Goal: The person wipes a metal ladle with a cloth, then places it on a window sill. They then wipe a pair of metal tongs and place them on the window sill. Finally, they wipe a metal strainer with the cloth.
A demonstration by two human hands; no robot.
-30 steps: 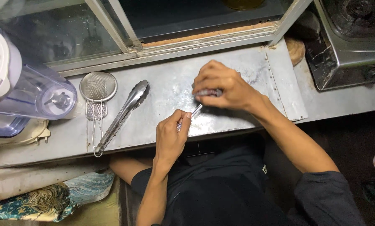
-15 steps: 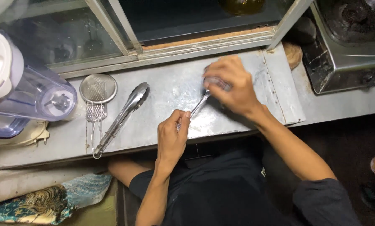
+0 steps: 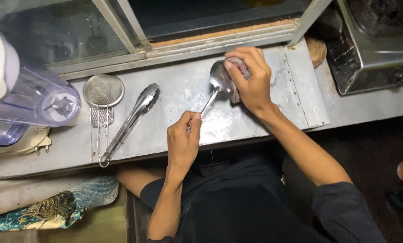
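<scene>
Left hand (image 3: 182, 139) sits nearest the body, fingers (image 3: 193, 120) pinched tight on the end of the spoon (image 3: 217, 81) handle. From that grip the spoon's long axis runs up and to the right, rising off the metal tabletop (image 3: 174, 96) to the bowl. There the right hand (image 3: 251, 78) takes over, fingers closed around a small wad of cloth (image 3: 240, 67), thumb pressing it against the bowl's rim. So the handle belongs to the left, the bowl to the right. Left of the spoon lie steel tongs (image 3: 129, 121), then a wire strainer (image 3: 102, 96), and beyond it a clear blender jug (image 3: 39, 101) on its side.
</scene>
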